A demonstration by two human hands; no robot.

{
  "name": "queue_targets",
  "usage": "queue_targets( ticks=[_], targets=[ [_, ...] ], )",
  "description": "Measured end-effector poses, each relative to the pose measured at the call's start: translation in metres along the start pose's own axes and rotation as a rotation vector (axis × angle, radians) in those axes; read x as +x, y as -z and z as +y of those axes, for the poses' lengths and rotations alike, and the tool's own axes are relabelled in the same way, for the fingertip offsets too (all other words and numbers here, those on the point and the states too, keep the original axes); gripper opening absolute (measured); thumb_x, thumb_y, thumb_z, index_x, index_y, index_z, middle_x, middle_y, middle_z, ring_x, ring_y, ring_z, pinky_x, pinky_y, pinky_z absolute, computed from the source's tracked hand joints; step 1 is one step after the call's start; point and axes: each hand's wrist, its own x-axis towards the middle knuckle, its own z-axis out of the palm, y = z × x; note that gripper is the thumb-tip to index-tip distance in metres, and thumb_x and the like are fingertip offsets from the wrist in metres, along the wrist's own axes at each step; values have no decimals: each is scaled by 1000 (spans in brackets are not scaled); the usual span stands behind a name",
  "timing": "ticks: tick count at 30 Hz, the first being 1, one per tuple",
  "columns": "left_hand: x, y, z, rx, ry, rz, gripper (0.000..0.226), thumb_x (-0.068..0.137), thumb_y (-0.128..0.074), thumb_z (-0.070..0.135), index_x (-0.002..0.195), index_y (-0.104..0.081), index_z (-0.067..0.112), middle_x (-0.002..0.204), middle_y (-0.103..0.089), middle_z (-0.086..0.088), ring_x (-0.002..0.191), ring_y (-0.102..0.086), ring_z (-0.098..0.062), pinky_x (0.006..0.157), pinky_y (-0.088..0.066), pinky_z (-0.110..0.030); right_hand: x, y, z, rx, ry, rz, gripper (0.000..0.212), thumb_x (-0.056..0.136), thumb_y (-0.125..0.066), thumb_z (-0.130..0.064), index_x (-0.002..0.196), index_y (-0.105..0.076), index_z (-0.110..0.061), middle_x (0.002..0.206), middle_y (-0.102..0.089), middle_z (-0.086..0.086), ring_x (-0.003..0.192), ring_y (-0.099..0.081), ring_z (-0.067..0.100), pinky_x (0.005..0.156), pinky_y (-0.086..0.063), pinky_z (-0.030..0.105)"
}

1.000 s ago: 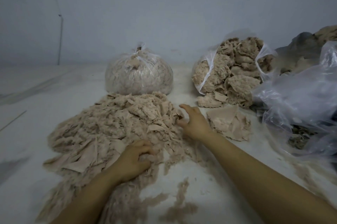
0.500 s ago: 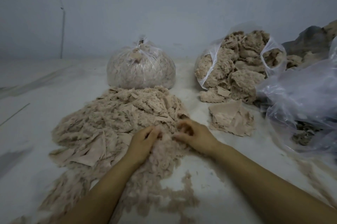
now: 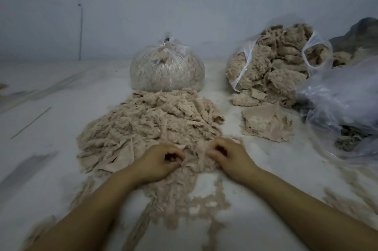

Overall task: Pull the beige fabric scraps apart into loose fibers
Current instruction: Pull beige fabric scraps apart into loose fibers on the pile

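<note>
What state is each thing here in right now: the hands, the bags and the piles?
left hand: fingers curled, pinching beige material
right hand: fingers curled, pinching beige material
big pile: loose heap, partly shredded, flat scraps mixed in
small pile: flat scraps, untouched
tied bag: knotted shut, full
open bag: mouth open, overflowing with clumps
clear bag at right: crumpled, contents unclear

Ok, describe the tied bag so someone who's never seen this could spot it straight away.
Start at the big scrap pile in the middle of the floor, in front of the hands. The tied bag sits just behind it, near the wall. It is round, clear and knotted shut on top, whereas the open bag to its right spills scraps.
</note>
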Motion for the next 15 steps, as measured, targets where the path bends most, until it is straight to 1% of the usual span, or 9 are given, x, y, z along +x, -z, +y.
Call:
queue_targets(
  ticks=[3, 4, 6, 8, 9, 10, 11, 13, 15],
  targets=[
    [7, 0, 11, -92, -58, 105, 42, 85, -70, 18, 120, -52, 33, 115, -54, 12, 101, -49, 14, 84, -37, -5, 2, 15, -6, 514, -228, 147, 35, 98, -49, -12, 64, -53, -17, 52, -52, -11, 50, -45, 7, 48, -37, 16],
    [9, -2, 19, -197, -38, 54, 54, 82, -72, 27, 127, -44, 38, 123, -51, 17, 109, -47, 14, 88, -37, -6, 2, 17, -7, 612, -271, 135, 40, 98, -47, -8, 61, -57, -19, 52, -55, -7, 50, -48, 12, 47, -40, 19],
    [17, -13, 36, -391, 42, -19, 68, 74, -74, 39, 133, -40, 39, 122, -51, 22, 112, -49, 9, 90, -40, -9, 0, 17, -13, 734, -305, 63, 41, 97, -46, -6, 65, -69, -19, 63, -67, 5, 59, -61, 20, 54, -51, 27],
    [32, -30, 50, -523, 97, 66, 42, 82, -70, 28, 120, -54, 28, 107, -62, 5, 98, -58, -1, 82, -45, -12, -3, 16, -11, 878, -339, 17, 33, 97, -50, -28, 82, -71, -7, 78, -68, 21, 71, -65, 26, 66, -58, 37],
    [36, -36, 55, -549, 104, 142, 18, 87, -65, 19, 105, -62, 23, 98, -64, -2, 88, -60, -5, 76, -46, -13, -4, 14, -9, 966, -377, 25, 43, 92, -51, -43, 85, -69, -5, 76, -66, 19, 69, -65, 23, 65, -58, 35],
    [43, -43, 62, -565, 97, 209, 7, 91, -60, 14, 91, -65, 18, 90, -65, -5, 79, -61, -8, 72, -47, -17, -5, 18, -3, 1026, -397, 37, 49, 85, -52, -54, 86, -68, -8, 70, -65, 12, 64, -64, 18, 62, -56, 32],
    [48, -49, 65, -586, 108, 253, 14, 93, -57, 12, 81, -66, 14, 82, -64, -7, 74, -59, -13, 70, -46, -22, -4, 20, 1, 1025, -392, 39, 48, 79, -56, -57, 88, -67, -11, 68, -64, 6, 62, -63, 15, 61, -55, 30],
    [48, -55, 62, -711, 172, 287, 24, 93, -56, 12, 73, -67, 12, 73, -64, -6, 70, -59, -18, 69, -46, -29, -4, 17, 2, 872, -337, 76, 28, 81, -68, -40, 89, -62, -14, 73, -65, 3, 66, -64, 14, 63, -53, 29],
    [47, -59, 58, -956, 249, 286, 27, 93, -55, 12, 71, -68, 14, 71, -68, -3, 69, -63, -18, 68, -48, -32, -5, 13, 1, 829, -332, 168, 15, 88, -65, -20, 78, -59, -12, 68, -64, 4, 58, -61, 13, 53, -49, 24]
  ],
)
